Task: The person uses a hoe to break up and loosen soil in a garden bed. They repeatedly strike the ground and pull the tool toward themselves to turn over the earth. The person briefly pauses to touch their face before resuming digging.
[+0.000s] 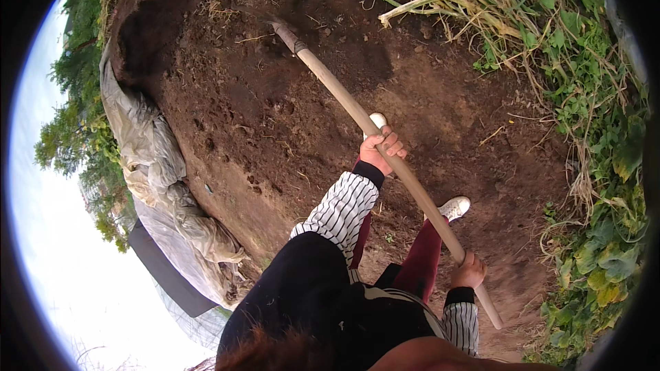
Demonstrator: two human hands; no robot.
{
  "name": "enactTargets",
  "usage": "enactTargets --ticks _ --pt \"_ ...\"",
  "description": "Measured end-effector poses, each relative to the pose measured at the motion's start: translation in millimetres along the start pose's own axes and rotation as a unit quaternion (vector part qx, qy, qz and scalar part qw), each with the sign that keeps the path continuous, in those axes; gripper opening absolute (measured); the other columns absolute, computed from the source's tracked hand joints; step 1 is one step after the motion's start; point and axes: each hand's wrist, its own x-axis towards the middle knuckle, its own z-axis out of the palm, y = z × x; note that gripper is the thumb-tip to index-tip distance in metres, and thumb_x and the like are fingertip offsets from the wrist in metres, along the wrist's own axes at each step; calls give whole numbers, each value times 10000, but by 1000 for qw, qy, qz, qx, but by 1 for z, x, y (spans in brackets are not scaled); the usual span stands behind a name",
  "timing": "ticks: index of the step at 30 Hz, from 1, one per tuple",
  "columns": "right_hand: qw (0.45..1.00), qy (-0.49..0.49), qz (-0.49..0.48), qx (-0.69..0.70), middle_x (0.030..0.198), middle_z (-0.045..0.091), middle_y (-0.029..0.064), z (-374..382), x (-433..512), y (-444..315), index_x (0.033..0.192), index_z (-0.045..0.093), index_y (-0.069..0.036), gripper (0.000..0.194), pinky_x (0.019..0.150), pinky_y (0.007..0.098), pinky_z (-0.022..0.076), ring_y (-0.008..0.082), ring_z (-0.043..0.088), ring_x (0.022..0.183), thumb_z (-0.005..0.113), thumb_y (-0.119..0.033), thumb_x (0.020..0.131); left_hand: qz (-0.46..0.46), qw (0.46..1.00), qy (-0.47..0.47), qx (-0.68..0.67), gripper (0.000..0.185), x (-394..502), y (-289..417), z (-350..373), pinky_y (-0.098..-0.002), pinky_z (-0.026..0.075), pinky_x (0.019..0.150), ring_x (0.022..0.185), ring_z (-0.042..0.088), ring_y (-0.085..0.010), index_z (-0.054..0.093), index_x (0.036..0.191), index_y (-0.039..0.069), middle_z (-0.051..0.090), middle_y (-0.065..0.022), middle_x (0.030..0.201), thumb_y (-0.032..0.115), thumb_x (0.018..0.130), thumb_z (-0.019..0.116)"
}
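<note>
A long wooden handle of a digging tool slants across the picture, from the upper left to the lower right. My left hand is closed around its middle. Near its lower right end my right hand grips it, with a short length sticking out past the fist. A metal socket sits at the far end; the tool's dark head blends into the soil there, so its shape and how deep it lies cannot be told. Loose brown soil spreads around the head and below the handle.
Crumpled plastic sheeting edges the soil at left, beside a dark hollow. Cut stems lie at the top. Leafy vines line the right side. My white shoes stand on the soil under the handle.
</note>
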Motion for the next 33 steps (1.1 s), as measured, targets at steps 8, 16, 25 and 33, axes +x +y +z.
enactTargets --ticks 8,16,25,33 --pt "951 -204 -107 208 787 649 152 -22 34 -70 975 588 -141 340 622 454 505 347 635 729 716 -245 678 213 961 59 168 144 -113 89 108 -389 453 675 595 490 -150 500 920 106 460 -1 651 119 814 597" --pt "907 -334 -73 246 848 654 186 -63 34 -129 1017 573 -86 374 705 471 491 377 630 809 691 -262 709 345 809 351 321 174 -96 140 56 -298 445 448 456 470 -120 428 857 84 488 -22 631 120 856 598" --pt "911 -399 86 53 865 656 207 -137 -93 -1 1044 602 -65 522 680 461 492 373 639 805 742 -419 687 78 883 401 231 240 -85 -61 2 -379 476 449 505 531 -220 417 890 25 510 -92 676 67 784 628" --pt "951 -284 116 -43 841 654 211 -212 -96 -6 1026 614 -66 491 677 458 492 370 643 794 743 -398 689 12 932 340 122 159 -116 -64 117 -396 445 500 517 518 -221 478 790 51 499 -69 674 93 809 629"
